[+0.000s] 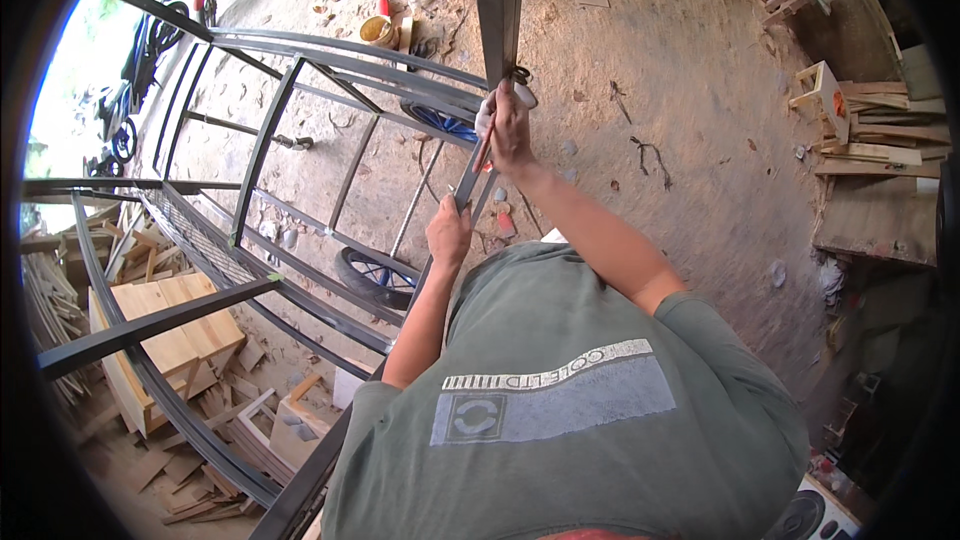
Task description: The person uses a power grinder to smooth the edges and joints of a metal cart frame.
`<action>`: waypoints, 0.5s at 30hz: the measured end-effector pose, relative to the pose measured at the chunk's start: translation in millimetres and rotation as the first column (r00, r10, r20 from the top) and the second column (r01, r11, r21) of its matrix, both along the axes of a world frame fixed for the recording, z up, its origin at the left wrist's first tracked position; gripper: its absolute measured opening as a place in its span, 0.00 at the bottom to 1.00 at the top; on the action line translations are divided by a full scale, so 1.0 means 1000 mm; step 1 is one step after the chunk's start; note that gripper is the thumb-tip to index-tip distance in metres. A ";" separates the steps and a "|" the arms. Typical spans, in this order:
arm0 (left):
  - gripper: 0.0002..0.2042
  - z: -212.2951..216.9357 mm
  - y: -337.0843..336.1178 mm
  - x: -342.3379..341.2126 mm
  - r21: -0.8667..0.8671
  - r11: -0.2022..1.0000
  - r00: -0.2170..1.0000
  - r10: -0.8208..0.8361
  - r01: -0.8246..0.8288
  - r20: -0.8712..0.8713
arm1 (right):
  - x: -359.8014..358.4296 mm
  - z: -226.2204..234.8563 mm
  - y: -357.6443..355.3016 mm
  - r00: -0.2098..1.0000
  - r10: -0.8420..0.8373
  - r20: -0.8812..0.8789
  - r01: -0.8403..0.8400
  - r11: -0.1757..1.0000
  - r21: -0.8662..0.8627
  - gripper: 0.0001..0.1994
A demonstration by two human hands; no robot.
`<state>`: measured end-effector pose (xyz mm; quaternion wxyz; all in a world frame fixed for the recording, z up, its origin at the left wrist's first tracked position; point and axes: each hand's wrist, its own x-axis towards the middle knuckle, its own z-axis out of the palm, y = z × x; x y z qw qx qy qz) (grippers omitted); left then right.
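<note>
My left hand [449, 230] is closed round the lower end of a narrow grey metal bar [467, 176], which slants up toward my right hand. Higher up, my right hand [512, 130] has its fingers bent against the foot of a dark upright metal post [497, 10]. A thin red stick [484, 148], like a pencil, pokes out from under those fingers. Something whitish shows beside the knuckles; I cannot make out what it is. Both hands are at the near right corner of a large dark metal frame [268, 145] with curved rails.
Blue-rimmed wheels, one of them this near wheel [378, 275], lie below the frame. Wooden boxes [170, 340] and offcuts fill the lower left. Stacked boards [885, 130] line the right side. A yellowish tub [376, 31] stands on the dusty floor [660, 70]. Motorbikes are at the far left.
</note>
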<state>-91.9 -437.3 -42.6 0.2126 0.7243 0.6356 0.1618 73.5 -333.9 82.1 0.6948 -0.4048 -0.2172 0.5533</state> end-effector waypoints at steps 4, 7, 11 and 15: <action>0.15 0.001 0.001 -0.001 -0.017 1.000 1.000 0.006 -0.007 -0.012 | 0.021 -0.008 0.001 0.859 -0.003 0.512 0.028 0.999 -0.040 0.24; 0.14 0.005 -0.001 0.000 -0.042 0.999 0.999 0.029 -0.030 -0.025 | 0.053 0.019 -0.009 0.753 0.223 0.620 0.015 0.935 -0.354 0.26; 0.16 -0.001 -0.001 0.000 0.014 1.000 1.000 0.010 -0.010 0.025 | 0.120 -0.035 -0.019 0.288 0.018 0.958 0.327 0.938 -0.116 0.24; 0.14 0.005 -0.005 0.001 0.004 1.000 1.000 0.019 -0.019 0.013 | 0.064 0.031 -0.035 0.690 0.157 0.706 0.023 0.971 -0.238 0.24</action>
